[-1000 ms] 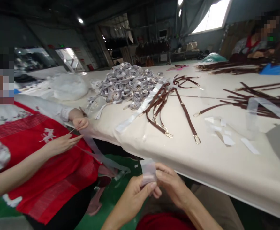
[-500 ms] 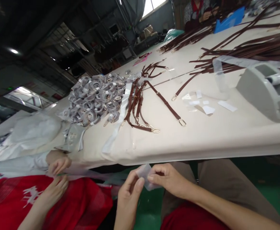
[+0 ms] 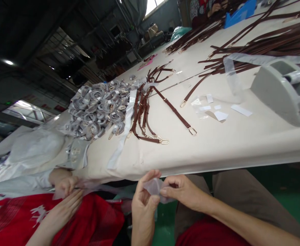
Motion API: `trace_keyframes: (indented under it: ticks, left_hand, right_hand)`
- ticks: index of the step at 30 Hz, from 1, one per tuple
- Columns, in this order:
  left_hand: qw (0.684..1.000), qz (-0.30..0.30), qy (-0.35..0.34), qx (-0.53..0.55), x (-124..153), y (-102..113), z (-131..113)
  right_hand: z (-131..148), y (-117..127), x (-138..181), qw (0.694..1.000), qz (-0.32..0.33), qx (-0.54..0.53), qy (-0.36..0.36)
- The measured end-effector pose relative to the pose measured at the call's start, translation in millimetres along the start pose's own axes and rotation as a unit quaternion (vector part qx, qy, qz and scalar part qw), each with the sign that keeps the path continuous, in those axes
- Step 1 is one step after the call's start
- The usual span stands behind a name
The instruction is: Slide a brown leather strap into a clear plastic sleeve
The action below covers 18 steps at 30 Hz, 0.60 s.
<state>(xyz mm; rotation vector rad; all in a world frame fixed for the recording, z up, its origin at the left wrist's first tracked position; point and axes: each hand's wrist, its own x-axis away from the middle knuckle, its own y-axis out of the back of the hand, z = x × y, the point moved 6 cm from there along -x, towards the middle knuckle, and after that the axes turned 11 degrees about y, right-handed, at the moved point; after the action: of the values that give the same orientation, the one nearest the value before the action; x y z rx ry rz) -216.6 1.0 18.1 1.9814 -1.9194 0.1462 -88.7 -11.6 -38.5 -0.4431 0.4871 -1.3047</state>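
A small piece of translucent plastic film [image 3: 153, 186], perhaps a little bag, is held between my two hands just off the table's front edge. My left hand [image 3: 145, 201] curls round its left side, thumb below and fingers above. With thumb and forefinger, my right hand [image 3: 179, 191] pinches its right side. Beyond them on the table lie brown leather straps [image 3: 146, 116] with gold-coloured clasps, and one strap [image 3: 175, 111] stretches apart from that bunch toward the front edge.
A pile of coiled, wrapped straps [image 3: 95, 112] covers the table's left part. At right stands a grey tape dispenser [image 3: 275, 92], with white paper slips [image 3: 220, 115] beside it. A co-worker's hands [image 3: 67, 191] work at my left. More brown straps [image 3: 268, 51] lie at the far right.
My left hand has turned, its fingers lifting and spreading round the film, which now bulges in its grip. My right hand keeps its pinch. The co-worker's hands have shifted slightly right.
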Motion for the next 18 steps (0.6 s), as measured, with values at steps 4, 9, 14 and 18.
trace_keyframes:
  ticks: [4, 9, 14, 18]
  left_hand:
    - [0.999, -0.001, 0.033, -0.022, 1, 3, 18]
    - [0.993, -0.067, 0.003, -0.1, -9, 23, 33]
    - [0.991, -0.076, -0.055, -0.09, -19, 23, 26]
    - [0.995, -0.018, -0.055, -0.08, -20, 4, 22]
  right_hand:
    - [7, 3, -5, 1.0, -0.003, -0.015, 0.021]
    - [2, 2, -4, 1.0, 0.012, 0.0, 0.0]
    - [-13, 5, -3, 0.999, 0.006, 0.007, -0.032]
    - [-13, 8, -6, 1.0, -0.009, -0.001, -0.012]
